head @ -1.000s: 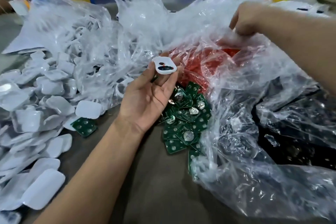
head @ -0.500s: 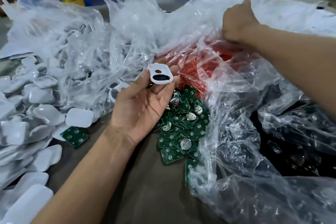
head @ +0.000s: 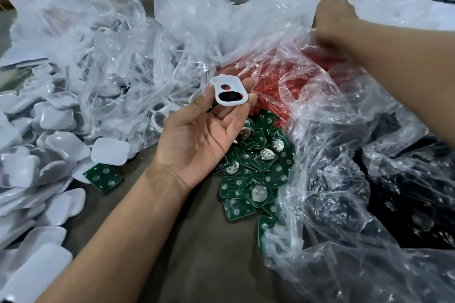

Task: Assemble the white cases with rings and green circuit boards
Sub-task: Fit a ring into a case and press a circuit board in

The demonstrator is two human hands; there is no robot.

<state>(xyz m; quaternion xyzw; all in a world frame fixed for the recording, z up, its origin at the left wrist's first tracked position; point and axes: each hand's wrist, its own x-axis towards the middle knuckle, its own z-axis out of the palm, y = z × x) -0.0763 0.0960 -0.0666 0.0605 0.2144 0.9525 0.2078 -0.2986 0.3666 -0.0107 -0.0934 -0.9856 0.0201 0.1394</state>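
The left hand is palm up over the counter, its thumb and fingertips pinching a white case with 2 openings, the larger one dark. Just beneath and right of that hand lies a pile of green boards, some with round silver cells; 1 more board lies apart to the left beside a heap of white shells. The right hand is curled, knuckles up, at the mouth of a clear bag holding red rings; its fingertips are hidden, so what it grips cannot be told.
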